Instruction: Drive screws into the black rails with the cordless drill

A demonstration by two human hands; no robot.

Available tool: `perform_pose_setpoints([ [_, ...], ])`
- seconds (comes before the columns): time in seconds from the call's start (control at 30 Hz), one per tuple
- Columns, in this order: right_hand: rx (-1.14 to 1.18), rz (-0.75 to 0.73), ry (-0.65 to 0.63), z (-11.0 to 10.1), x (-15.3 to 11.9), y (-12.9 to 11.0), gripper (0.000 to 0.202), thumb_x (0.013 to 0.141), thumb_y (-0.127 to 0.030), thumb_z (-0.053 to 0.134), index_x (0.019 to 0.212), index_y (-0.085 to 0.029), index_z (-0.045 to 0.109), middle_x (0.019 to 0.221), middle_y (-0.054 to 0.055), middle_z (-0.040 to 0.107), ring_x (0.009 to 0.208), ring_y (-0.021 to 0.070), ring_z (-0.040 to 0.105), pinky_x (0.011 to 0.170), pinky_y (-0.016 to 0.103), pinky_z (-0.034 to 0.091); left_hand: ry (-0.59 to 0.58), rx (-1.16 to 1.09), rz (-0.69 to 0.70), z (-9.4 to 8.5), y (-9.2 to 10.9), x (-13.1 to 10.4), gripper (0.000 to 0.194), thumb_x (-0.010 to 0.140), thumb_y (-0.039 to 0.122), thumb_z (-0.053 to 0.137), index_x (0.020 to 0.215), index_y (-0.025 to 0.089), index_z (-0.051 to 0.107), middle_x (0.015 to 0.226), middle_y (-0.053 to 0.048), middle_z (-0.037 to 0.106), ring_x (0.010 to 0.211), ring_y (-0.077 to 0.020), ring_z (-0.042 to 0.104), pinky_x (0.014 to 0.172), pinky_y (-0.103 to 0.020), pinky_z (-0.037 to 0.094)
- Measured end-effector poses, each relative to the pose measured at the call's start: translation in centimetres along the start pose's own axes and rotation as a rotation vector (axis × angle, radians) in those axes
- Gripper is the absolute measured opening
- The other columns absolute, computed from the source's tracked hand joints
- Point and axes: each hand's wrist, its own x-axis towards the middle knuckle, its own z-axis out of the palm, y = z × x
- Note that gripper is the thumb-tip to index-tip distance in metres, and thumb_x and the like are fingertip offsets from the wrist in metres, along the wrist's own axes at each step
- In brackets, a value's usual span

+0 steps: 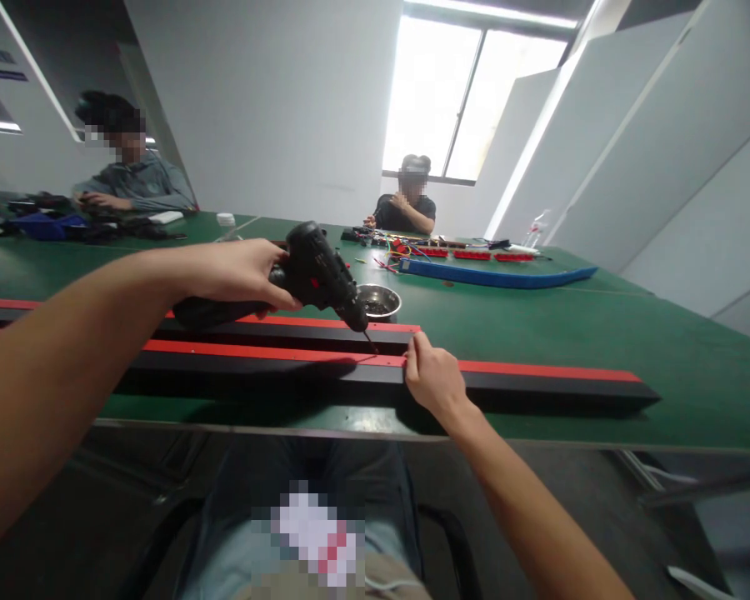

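Note:
My left hand (250, 271) is wrapped round the grip of a black cordless drill (325, 279), which tilts down to the right. The tip of its thin bit meets the red top strip of the front long black bar (537, 390), or is just above it. Against that same bar, right of the bit, rests my right hand (434, 375) with fingers curled closed; whatever is inside them is hidden. A second red-and-black bar (325, 325) lies parallel behind, its right end close to my right fingertips. Just behind the drill's nose stands a small metal bowl (380, 302) with small dark pieces inside.
The green table (681, 333) ends at a front edge close to my lap. Beyond the bowl lie a long blue strip (493, 273), coloured wires and red parts (431, 250). Two people sit across the table, one (141, 183) near a dark pile at left.

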Motion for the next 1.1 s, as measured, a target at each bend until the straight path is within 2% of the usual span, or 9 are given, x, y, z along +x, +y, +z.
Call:
perform_pose_setpoints([
  [0.07,0.025,0.013,0.014,-0.4,-0.5,2.3,0.028,0.105,-0.032,0.030,0.104,-0.020,0.055,0.080,0.009,0.072,0.067,0.0234,0.065,0.062,0.031,0.033,-0.128,0.151,-0.008,0.1,-1.4,-0.8,0.044,0.060,0.013,0.087,0.102,0.009,0.076,0.086,-0.006,0.076,0.072,-0.0179,0.066,0.056,-0.021,0.049],
  [0.13,0.066,0.045,0.026,-0.9,-1.1,5.0,0.026,0.103,-0.033,0.032,0.100,-0.021,0.055,0.083,0.009,0.074,0.071,0.0249,0.067,0.064,0.031,0.036,-0.143,0.164,-0.084,0.3,-2.7,-1.8,0.042,0.066,0.029,0.087,0.100,0.008,0.075,0.074,-0.006,0.073,0.060,-0.0179,0.063,0.049,-0.023,0.047],
  [0.23,0.126,0.143,0.047,-1.8,-1.8,8.6,0.023,0.101,-0.035,0.036,0.097,-0.024,0.055,0.090,0.011,0.076,0.077,0.0275,0.069,0.068,0.034,0.039,-0.107,-0.006,-0.220,1.0,-5.2,-3.4,0.037,0.071,0.042,0.083,0.082,0.008,0.072,0.061,-0.007,0.067,0.048,-0.0166,0.058,0.042,-0.025,0.043],
  [0.37,0.188,0.210,0.074,-2.7,-1.1,10.5,0.023,0.100,-0.035,0.038,0.093,-0.024,0.056,0.089,0.011,0.076,0.079,0.0269,0.069,0.070,0.033,0.042,-0.109,-0.336,-0.192,2.7,-9.2,-4.5,0.032,0.077,0.040,0.079,0.076,0.010,0.069,0.067,-0.008,0.067,0.056,-0.0154,0.060,0.049,-0.023,0.048],
  [0.5,0.305,0.112,0.037,-2.4,3.4,8.2,0.021,0.097,-0.035,0.048,0.086,-0.022,0.061,0.089,0.007,0.076,0.079,0.0205,0.069,0.071,0.029,0.044,-0.104,-0.706,-0.196,4.3,-12.0,-4.8,0.027,0.075,0.032,0.082,0.083,0.012,0.066,0.073,-0.004,0.064,0.061,-0.0133,0.060,0.053,-0.022,0.051],
  [0.63,0.348,-0.047,-0.136,-0.5,10.9,3.5,0.020,0.088,-0.036,0.064,0.083,-0.018,0.070,0.088,0.006,0.075,0.079,0.0191,0.067,0.069,0.027,0.043,-0.077,-0.798,-0.207,4.7,-12.9,-5.2,0.026,0.078,0.030,0.080,0.087,0.012,0.064,0.076,-0.004,0.063,0.062,-0.0129,0.062,0.052,-0.020,0.051],
  [0.8,0.312,0.137,-0.353,3.1,18.2,-0.4,0.028,0.092,-0.037,0.061,0.087,-0.013,0.073,0.084,0.011,0.073,0.072,0.0191,0.066,0.065,0.027,0.046,-0.036,-0.814,-0.209,4.5,-12.9,-5.6,0.023,0.078,0.029,0.078,0.087,0.012,0.065,0.076,-0.004,0.063,0.063,-0.0133,0.061,0.051,-0.020,0.050],
  [0.9,0.126,0.221,-0.345,4.6,19.9,-1.1,0.038,0.093,-0.046,0.059,0.099,-0.011,0.073,0.095,0.017,0.073,0.084,0.0249,0.068,0.073,0.032,0.050,-0.033,-0.816,-0.221,4.5,-12.9,-5.7,0.021,0.080,0.028,0.077,0.085,0.012,0.065,0.074,-0.003,0.063,0.063,-0.0131,0.060,0.053,-0.020,0.049],
  [1.1,-0.052,0.012,-0.481,6.7,20.5,-1.3,0.046,0.079,-0.046,0.074,0.121,-0.028,0.070,0.113,0.010,0.073,0.109,0.0317,0.064,0.097,0.047,0.046,-0.070,-0.793,-0.224,4.4,-12.7,-5.8,0.021,0.082,0.029,0.076,0.085,0.012,0.065,0.077,-0.003,0.064,0.066,-0.0128,0.060,0.056,-0.020,0.050],
])
